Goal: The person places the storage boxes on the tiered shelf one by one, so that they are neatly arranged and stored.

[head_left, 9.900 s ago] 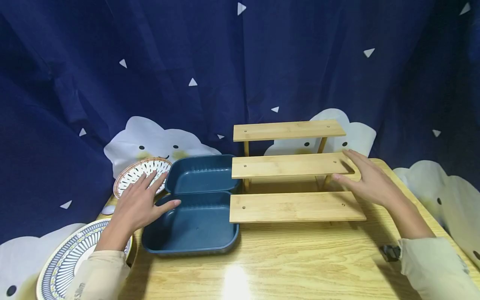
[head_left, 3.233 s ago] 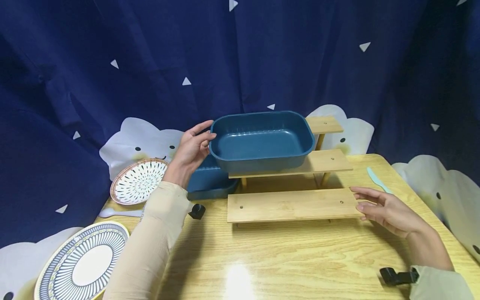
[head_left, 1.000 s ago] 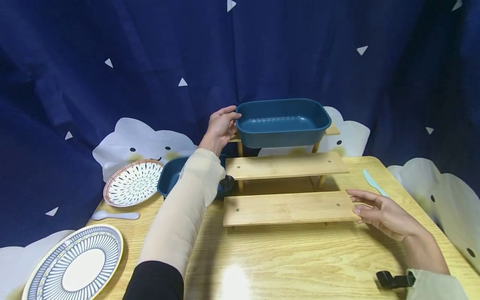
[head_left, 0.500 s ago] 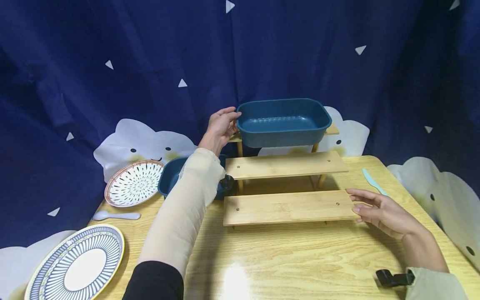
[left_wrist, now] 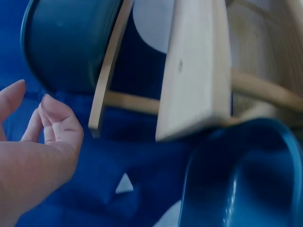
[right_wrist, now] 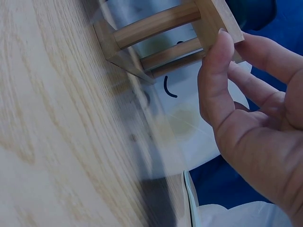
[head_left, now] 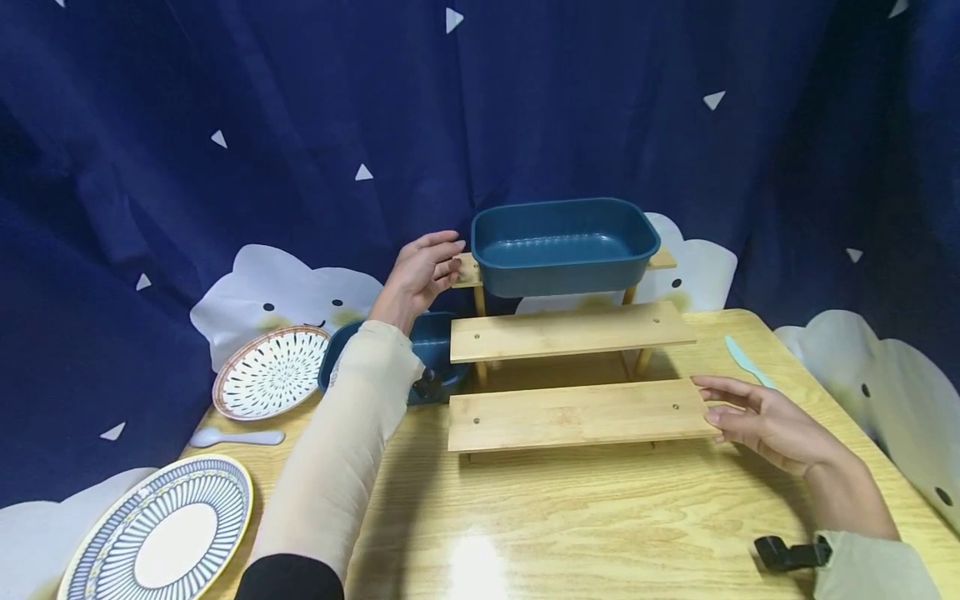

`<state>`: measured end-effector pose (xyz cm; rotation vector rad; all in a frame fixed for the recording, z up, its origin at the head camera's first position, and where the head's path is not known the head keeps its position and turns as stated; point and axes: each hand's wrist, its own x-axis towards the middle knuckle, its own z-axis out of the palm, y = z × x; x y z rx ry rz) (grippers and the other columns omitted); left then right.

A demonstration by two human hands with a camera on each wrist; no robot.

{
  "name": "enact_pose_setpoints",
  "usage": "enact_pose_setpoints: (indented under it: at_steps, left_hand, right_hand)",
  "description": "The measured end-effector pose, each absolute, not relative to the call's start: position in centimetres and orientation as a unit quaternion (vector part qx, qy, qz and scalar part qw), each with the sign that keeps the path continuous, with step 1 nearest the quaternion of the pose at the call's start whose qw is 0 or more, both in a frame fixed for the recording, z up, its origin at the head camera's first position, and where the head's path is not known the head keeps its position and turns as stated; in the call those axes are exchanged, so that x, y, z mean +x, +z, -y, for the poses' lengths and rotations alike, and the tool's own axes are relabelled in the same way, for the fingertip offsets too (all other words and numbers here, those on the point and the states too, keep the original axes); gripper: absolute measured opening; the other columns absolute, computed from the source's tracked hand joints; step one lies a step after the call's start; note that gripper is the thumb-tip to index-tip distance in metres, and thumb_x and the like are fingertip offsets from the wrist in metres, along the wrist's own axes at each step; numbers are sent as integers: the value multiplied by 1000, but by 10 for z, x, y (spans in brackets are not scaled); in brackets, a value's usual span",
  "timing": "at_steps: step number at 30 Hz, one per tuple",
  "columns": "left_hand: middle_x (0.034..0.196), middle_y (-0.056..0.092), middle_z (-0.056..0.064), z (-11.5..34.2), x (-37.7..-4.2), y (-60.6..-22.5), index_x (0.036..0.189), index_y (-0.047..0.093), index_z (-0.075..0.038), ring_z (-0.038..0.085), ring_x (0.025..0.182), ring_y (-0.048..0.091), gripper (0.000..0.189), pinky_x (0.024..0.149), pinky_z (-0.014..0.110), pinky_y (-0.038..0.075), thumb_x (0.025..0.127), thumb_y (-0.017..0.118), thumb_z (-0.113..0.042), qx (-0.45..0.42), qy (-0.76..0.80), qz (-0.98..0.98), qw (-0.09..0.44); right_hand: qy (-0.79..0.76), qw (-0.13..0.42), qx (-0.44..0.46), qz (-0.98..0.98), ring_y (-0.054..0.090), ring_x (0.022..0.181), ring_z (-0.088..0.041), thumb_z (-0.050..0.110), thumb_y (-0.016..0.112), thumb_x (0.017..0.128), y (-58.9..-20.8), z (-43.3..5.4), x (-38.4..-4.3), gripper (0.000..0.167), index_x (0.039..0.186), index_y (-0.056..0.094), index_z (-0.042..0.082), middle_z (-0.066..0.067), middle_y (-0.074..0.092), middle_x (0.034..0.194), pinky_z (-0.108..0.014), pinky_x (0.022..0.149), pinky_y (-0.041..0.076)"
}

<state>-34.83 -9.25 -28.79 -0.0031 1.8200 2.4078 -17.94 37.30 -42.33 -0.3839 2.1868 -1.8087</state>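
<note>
A dark blue rectangular bin (head_left: 566,237) sits on the top tier of a three-step wooden shelf rack (head_left: 573,329). Just left of that bin is my left hand (head_left: 420,271), apart from it, fingers loosely bent and holding nothing. The left wrist view also shows a gap between the left hand (left_wrist: 45,146) and the raised bin (left_wrist: 71,47). My right hand (head_left: 772,425) pinches the right end of the lowest board between thumb and fingers, as the right wrist view confirms at the board's corner (right_wrist: 222,23). A second blue bin (head_left: 438,342) stands on the table, partly hidden by my left forearm.
On the left lie a speckled plate (head_left: 273,372), a pale spoon (head_left: 236,437) and a large blue-patterned plate (head_left: 176,542). A mint-green knife (head_left: 747,361) is at the table's right. A dark blue curtain (head_left: 300,125) hangs behind.
Over the earlier frames one bin went from the table up to the rack's top tier. Since half a second ago my left hand has let go and moved left; the right hand stayed put.
</note>
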Motion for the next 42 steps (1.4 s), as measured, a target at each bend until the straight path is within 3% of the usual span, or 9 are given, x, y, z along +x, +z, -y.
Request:
enact_pose_setpoints:
  at_steps: [6, 12, 19, 26, 33, 42]
  left_hand:
    - [116, 61, 4, 119, -336, -301, 141, 54, -4, 19, 88, 58, 49, 69, 25, 51, 95, 69, -11, -9, 774, -632, 47]
    - [115, 57, 3, 154, -322, -319, 134, 57, -9, 18, 89, 57, 39, 70, 26, 52, 96, 69, -13, -24, 763, -644, 50]
    - [126, 53, 1, 191, -307, -334, 128, 58, -17, 13, 90, 60, 32, 71, 23, 52, 98, 67, -16, -33, 771, -632, 64]
    - [123, 52, 1, 218, -294, -347, 137, 53, -13, 14, 92, 58, 40, 72, 23, 53, 99, 65, -15, -46, 778, -623, 65]
    - [119, 53, 1, 241, -284, -358, 125, 59, -20, 12, 89, 59, 28, 72, 23, 53, 98, 67, -16, -65, 780, -620, 62]
    - [109, 61, -4, 265, -275, -366, 121, 59, -18, 10, 87, 60, 27, 70, 22, 53, 97, 69, -15, -82, 778, -620, 56]
  right_hand:
    - [-643, 141, -149, -738, 57, 110, -7, 0, 49, 103, -429, -373, -181, 45, 147, 43, 10, 15, 50, 139, -31, 81, 57]
    - [-633, 142, -137, -749, 56, 113, -5, 2, 49, 104, -427, -374, -181, 47, 150, 38, 5, 17, 48, 139, -31, 83, 57]
    - [-636, 146, -143, -744, 55, 114, -3, 2, 48, 104, -427, -376, -181, 48, 151, 35, 4, 14, 47, 139, -31, 84, 57]
    - [-635, 145, -141, -746, 56, 113, -4, 1, 48, 104, -428, -375, -182, 48, 150, 36, 5, 13, 48, 137, -31, 83, 57]
    - [-634, 144, -128, -749, 58, 112, -5, 2, 50, 104, -427, -375, -182, 47, 149, 39, 6, 18, 50, 138, -31, 83, 57]
    - [-631, 144, -127, -751, 59, 111, -5, 2, 50, 104, -426, -375, -182, 47, 149, 40, 8, 20, 50, 138, -31, 82, 57]
